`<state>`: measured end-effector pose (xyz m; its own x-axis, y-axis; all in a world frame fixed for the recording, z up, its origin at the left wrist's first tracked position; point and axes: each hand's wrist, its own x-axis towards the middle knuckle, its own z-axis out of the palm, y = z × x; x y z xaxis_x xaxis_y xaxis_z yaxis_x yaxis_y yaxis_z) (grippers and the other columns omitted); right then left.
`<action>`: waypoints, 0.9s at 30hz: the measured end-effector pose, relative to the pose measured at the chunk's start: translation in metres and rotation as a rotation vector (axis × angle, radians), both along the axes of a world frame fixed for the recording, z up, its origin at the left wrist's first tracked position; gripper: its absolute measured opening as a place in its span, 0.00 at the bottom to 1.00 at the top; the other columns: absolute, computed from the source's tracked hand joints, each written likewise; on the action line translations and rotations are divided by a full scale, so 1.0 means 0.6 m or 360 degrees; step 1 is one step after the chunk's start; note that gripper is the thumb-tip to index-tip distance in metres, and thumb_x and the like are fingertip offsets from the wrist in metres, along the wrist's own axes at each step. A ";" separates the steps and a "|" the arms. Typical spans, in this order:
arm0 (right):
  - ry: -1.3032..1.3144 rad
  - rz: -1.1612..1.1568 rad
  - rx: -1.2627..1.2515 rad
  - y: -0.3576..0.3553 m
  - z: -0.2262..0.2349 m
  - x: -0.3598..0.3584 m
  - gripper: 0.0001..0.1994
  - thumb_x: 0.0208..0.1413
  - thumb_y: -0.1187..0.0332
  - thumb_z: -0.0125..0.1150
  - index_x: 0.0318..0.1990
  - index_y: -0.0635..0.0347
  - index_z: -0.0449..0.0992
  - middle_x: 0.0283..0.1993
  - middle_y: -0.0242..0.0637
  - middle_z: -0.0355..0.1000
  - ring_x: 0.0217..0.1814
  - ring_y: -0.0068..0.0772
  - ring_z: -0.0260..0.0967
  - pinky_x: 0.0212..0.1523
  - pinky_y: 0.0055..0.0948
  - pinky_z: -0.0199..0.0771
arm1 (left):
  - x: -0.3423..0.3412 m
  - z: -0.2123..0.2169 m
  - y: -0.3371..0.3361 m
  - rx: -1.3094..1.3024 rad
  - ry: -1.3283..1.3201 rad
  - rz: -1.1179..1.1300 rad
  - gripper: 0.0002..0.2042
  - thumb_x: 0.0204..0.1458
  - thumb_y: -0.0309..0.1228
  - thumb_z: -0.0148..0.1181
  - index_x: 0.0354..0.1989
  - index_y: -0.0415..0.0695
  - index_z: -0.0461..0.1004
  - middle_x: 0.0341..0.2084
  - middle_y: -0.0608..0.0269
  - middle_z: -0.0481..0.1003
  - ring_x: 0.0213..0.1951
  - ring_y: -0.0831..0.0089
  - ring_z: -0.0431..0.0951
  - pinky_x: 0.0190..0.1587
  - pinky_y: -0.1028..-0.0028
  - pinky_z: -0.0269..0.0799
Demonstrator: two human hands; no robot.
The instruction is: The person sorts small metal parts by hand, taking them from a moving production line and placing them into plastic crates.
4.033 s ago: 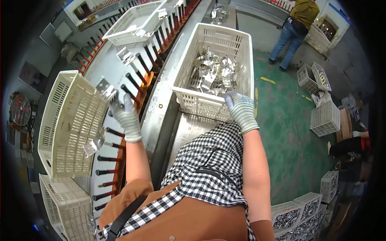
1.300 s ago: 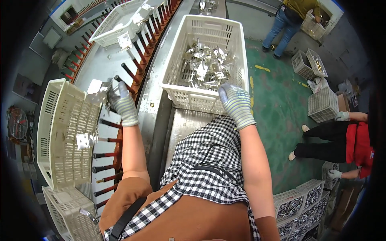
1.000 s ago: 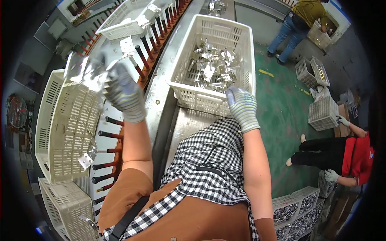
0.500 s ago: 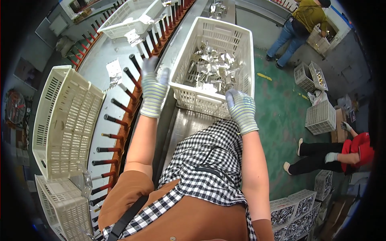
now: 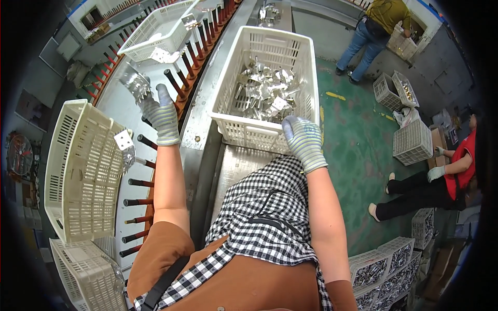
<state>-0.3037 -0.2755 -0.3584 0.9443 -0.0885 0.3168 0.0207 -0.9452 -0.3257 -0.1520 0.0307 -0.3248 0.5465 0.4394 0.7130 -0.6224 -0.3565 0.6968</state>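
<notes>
Head view: the left hand [image 5: 162,116] reaches out over the row of pegs [image 5: 171,80], black at the tips and red lower down, with its fingers up against a bent, shiny metal piece [image 5: 135,83]. Its thumb stands apart from the fingers, and with the piece partly hidden behind the glove I cannot tell whether the fingers are closed on it. Lower down, a second piece [image 5: 124,141] sits at another of the pegs, in front of the side crate [image 5: 85,171]. Many loose pieces [image 5: 267,90] lie heaped inside the white crate [image 5: 254,130] just in front of the person. The right hand [image 5: 305,142] is curled over that crate's near rim toward the right corner, fingers gripping the rim. Judging by this, the step in hand is handling one piece at the pegs while the other hand steadies the crate. As I read it, the next move calls for a sure pinch with the thumb, a path clear of the neighbouring pegs, and care around the thin edges, which look likely to catch. Off to the right, a person in red [image 5: 461,160] stands well apart on the green floor [image 5: 353,129].
</notes>
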 end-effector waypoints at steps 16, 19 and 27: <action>0.0053 0.0004 0.0115 0.003 0.021 -0.009 0.15 0.55 0.59 0.47 0.32 0.59 0.76 0.29 0.46 0.74 0.34 0.46 0.72 0.38 0.44 0.69 | 0.069 -0.111 0.033 0.0771 0.0354 0.0458 0.30 0.50 0.40 0.61 0.60 0.42 0.62 0.58 0.52 0.61 0.59 0.58 0.60 0.61 0.65 0.54; 0.0018 -0.0053 0.0128 0.004 0.019 -0.009 0.15 0.56 0.58 0.47 0.30 0.58 0.76 0.28 0.45 0.74 0.32 0.46 0.72 0.37 0.44 0.69 | 0.075 -0.118 0.050 0.0891 0.0424 0.0786 0.29 0.47 0.40 0.64 0.56 0.40 0.66 0.53 0.52 0.67 0.55 0.59 0.65 0.57 0.64 0.60; -0.0082 0.0025 0.0107 -0.002 0.011 -0.008 0.14 0.56 0.58 0.48 0.31 0.58 0.75 0.27 0.43 0.74 0.32 0.43 0.73 0.37 0.43 0.70 | -0.086 0.106 -0.067 0.0161 0.0278 0.0175 0.22 0.56 0.34 0.53 0.57 0.36 0.66 0.47 0.52 0.72 0.43 0.63 0.71 0.50 0.68 0.64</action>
<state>-0.3087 -0.2767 -0.3515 0.9283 -0.0963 0.3592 0.0540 -0.9208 -0.3863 -0.2036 -0.0093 -0.2611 0.6182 0.4343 0.6552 -0.4490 -0.4891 0.7478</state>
